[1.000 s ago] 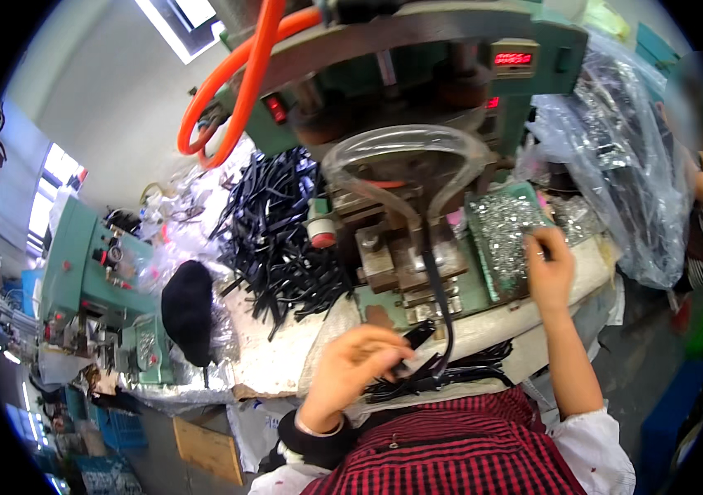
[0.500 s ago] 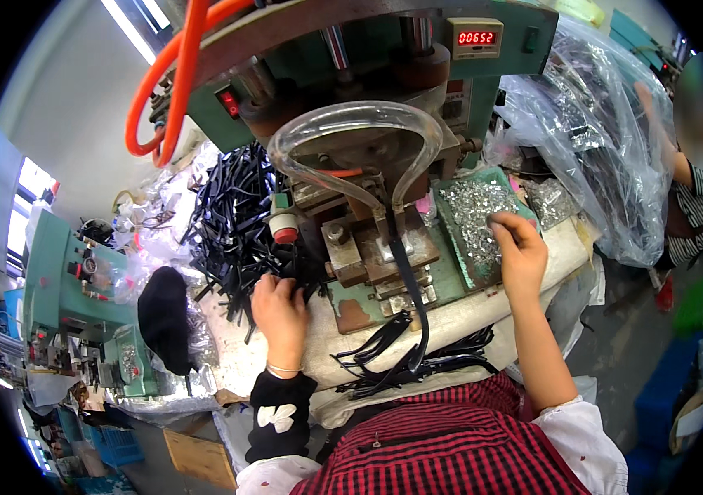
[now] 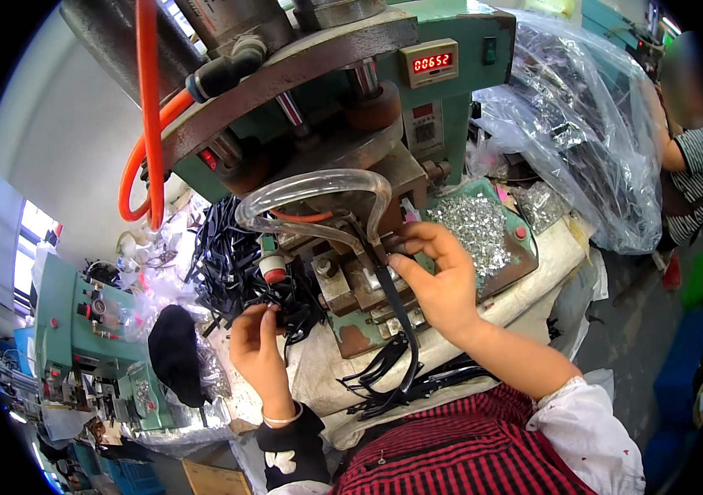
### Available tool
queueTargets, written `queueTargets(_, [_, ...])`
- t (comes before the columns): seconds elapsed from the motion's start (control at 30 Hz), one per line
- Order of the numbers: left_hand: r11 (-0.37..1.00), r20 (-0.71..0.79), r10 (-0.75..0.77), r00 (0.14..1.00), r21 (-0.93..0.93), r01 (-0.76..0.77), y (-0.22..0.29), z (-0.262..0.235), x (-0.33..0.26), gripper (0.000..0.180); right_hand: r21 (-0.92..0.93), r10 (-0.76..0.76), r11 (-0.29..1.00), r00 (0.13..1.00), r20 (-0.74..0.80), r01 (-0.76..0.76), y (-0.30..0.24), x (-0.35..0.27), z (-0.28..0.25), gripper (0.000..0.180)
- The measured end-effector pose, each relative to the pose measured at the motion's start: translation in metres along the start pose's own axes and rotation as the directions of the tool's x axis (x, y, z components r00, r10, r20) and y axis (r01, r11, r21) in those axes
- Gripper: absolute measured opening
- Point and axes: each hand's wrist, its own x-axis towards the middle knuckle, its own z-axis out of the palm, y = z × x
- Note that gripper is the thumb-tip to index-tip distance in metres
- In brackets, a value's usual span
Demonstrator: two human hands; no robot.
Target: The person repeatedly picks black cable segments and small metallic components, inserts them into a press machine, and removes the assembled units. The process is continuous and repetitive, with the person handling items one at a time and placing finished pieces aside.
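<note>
My right hand (image 3: 438, 285) reaches in to the press's metal die (image 3: 347, 276), thumb and fingers pinched at the top of a black strap (image 3: 401, 318). What lies between those fingertips is too small to make out. The strap runs out of the die and curves down over the table edge. A clear plastic tube loop (image 3: 318, 188) stands over the die, its ends beside the strap. On the left, my left hand (image 3: 259, 355) is closed in a pinch at the near edge of a heap of black straps (image 3: 232, 256); the thing it pinches cannot be told.
A tray of small shiny metal pieces (image 3: 471, 231) stands right of the die, with a red button (image 3: 521, 233) beside it. More black straps (image 3: 426, 384) lie along the front edge. The green press (image 3: 467, 49) rises behind, with an orange hose (image 3: 149, 107). Another person's arm (image 3: 667, 140) is far right.
My right hand has gone from the tray of metal pieces left to the die. The left hand has drawn back slightly from the strap heap, fingers now pinched. The view has shifted.
</note>
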Motion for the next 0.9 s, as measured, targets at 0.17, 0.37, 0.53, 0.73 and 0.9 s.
queueTargets(0.17, [0.914,0.024,0.367,0.930,-0.194,-0.356,0.101,0.036,0.000,0.009,0.211,0.158,0.965,0.987,-0.002,-0.154,-0.018,-0.002,0.014,0.033])
queueTargets(0.37, [0.900,-0.022,0.421,0.907,-0.114,-0.421,0.098,0.054,0.003,0.011,0.245,0.281,0.922,0.953,0.109,-0.300,-0.057,-0.019,0.010,0.046])
queueTargets(0.53, [0.631,0.440,0.693,0.572,0.016,-0.776,0.085,0.071,-0.024,0.019,-0.721,-0.090,0.661,0.976,0.197,0.207,-0.025,0.001,-0.061,0.033])
queueTargets(0.73, [0.497,0.493,0.747,0.447,0.034,-0.867,0.074,0.097,-0.024,0.027,-0.959,-0.273,0.220,0.955,0.116,0.180,0.037,0.010,-0.126,0.018])
queueTargets(0.9, [0.441,0.460,0.795,0.395,0.009,-0.898,0.069,0.101,-0.018,0.027,-0.853,-0.222,0.514,0.975,-0.029,0.092,0.034,0.027,-0.126,0.013])
